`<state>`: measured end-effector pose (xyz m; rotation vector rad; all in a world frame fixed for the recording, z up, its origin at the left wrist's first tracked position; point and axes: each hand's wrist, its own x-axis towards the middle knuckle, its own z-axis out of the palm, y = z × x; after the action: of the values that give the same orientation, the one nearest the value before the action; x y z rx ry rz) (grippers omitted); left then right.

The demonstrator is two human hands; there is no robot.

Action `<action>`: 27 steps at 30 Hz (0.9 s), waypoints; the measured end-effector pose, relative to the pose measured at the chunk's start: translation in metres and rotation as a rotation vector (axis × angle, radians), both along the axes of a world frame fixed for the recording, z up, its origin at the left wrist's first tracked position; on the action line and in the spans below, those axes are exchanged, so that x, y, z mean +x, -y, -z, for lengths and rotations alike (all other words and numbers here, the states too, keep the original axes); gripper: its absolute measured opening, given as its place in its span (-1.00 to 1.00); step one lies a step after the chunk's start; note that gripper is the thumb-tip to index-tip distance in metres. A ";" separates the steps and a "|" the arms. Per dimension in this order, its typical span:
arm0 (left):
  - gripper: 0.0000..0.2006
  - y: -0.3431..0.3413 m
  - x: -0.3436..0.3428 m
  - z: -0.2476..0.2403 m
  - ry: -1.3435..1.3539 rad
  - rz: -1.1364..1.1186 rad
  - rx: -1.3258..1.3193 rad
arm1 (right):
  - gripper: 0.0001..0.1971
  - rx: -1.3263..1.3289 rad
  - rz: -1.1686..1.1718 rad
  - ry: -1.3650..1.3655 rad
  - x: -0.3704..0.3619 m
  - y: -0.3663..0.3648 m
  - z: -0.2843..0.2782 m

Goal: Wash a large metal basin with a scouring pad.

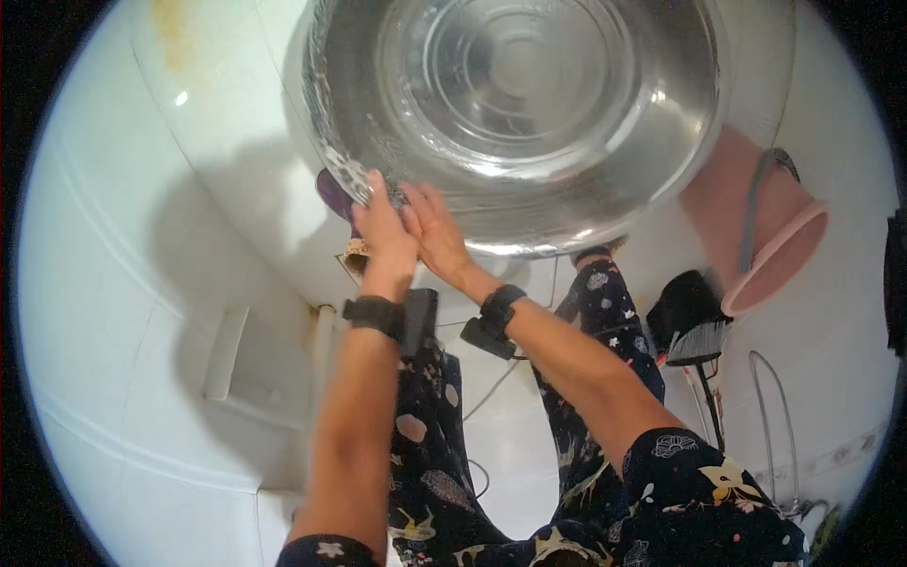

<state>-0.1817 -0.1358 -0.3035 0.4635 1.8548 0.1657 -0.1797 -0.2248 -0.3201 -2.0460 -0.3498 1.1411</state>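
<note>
A large round metal basin fills the upper middle, its hollow side facing me and tilted. White suds coat its left wall and rim. At the lower left rim, my left hand is closed over the edge, one finger reaching onto the inside. Close beside it, my right hand presses its fingers toward the inner wall. A small grey, rough-looking patch shows at the right fingertips; whether it is a scouring pad or foam is unclear. Motion slightly blurs both hands. A black strapped device sits on each wrist.
A pink bucket lies tipped at the right. Below it are a black broom head and a looped shower hose. Left of the basin, a purple item shows beside the rim. A pale wall curves along the left.
</note>
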 end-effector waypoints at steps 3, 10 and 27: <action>-0.51 -0.025 -0.033 0.026 0.250 0.042 0.248 | -0.59 -0.051 -0.261 -0.170 0.011 0.073 -0.011; -0.59 -0.067 -0.033 0.046 0.297 0.350 0.401 | -0.68 -0.692 -1.013 0.457 0.160 0.229 0.029; -0.43 -0.108 0.002 0.067 0.164 0.940 0.556 | -0.60 -0.595 -0.967 0.363 0.127 0.288 0.041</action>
<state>-0.1795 -0.0277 -0.3702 1.5951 1.2469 0.0679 -0.0523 -0.5123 -0.3612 -2.6996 -1.4400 1.5282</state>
